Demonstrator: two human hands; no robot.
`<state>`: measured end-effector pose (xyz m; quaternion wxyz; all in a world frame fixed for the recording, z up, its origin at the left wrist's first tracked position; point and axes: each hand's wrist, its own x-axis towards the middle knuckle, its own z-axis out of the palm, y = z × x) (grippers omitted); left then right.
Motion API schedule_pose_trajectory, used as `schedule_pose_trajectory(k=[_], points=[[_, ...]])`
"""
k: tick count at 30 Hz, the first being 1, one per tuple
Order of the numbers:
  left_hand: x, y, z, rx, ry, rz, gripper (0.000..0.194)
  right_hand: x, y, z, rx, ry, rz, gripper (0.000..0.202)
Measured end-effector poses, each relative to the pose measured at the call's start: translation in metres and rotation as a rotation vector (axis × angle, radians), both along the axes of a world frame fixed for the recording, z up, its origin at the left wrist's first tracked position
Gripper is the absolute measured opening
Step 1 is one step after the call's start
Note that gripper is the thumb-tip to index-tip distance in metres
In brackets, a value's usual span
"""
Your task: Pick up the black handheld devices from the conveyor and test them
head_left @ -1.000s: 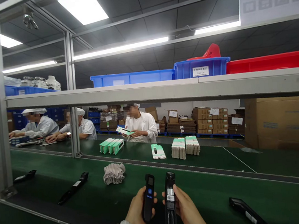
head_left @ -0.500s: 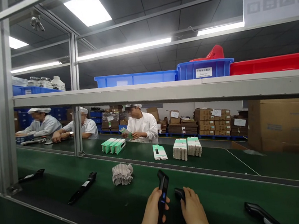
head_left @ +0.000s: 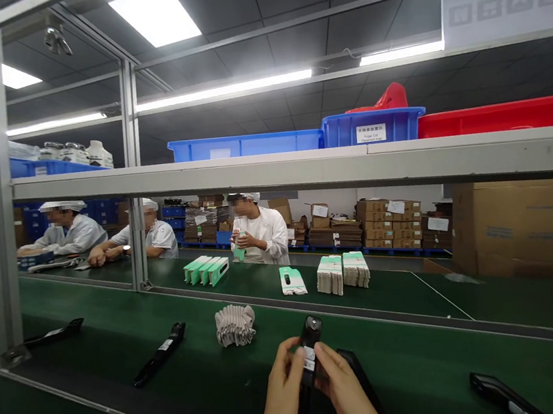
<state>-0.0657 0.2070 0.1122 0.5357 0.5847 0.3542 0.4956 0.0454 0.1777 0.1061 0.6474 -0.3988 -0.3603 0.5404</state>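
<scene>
A black handheld device [head_left: 313, 327] with a white label stands tilted upward between my hands. My left hand [head_left: 284, 387] is wrapped round its left side, the thumb by the label. My right hand [head_left: 343, 387] grips its right side with the fingertips at the label's edge. Just behind my right hand another black device [head_left: 357, 368] lies on the green belt, partly hidden by that hand. A bundle of ribbed whitish material [head_left: 235, 325] sits on the belt to the upper left of my hands.
More black devices lie on the belt [head_left: 218, 389], at left [head_left: 161, 354] and at right [head_left: 504, 394]. Beyond a metal rail are green-and-white cartons [head_left: 329, 274]. A shelf [head_left: 252, 170] with blue and red bins crosses above. A person [head_left: 264, 232] across the line holds a carton.
The held device has turned to show its labelled side. My right hand has left the device on the belt and joined my left. The bundle and belt devices have shifted right in view.
</scene>
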Motion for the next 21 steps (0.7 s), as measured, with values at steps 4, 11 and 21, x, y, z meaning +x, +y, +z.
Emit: schedule_pose_trajectory(k=[4, 11, 21], points=[[-0.008, 0.012, -0.005, -0.301, -0.097, 0.015, 0.062, 0.002, 0.003, -0.004, 0.043, -0.01, 0.002, 0.044], [-0.018, 0.021, -0.009, -0.416, -0.129, 0.007, 0.066, 0.001, -0.001, 0.003, 0.013, 0.001, -0.022, 0.043], [-0.012, 0.013, -0.005, -0.39, 0.017, -0.021, 0.063, 0.004, -0.005, 0.012, 0.059, 0.699, 0.194, 0.043]])
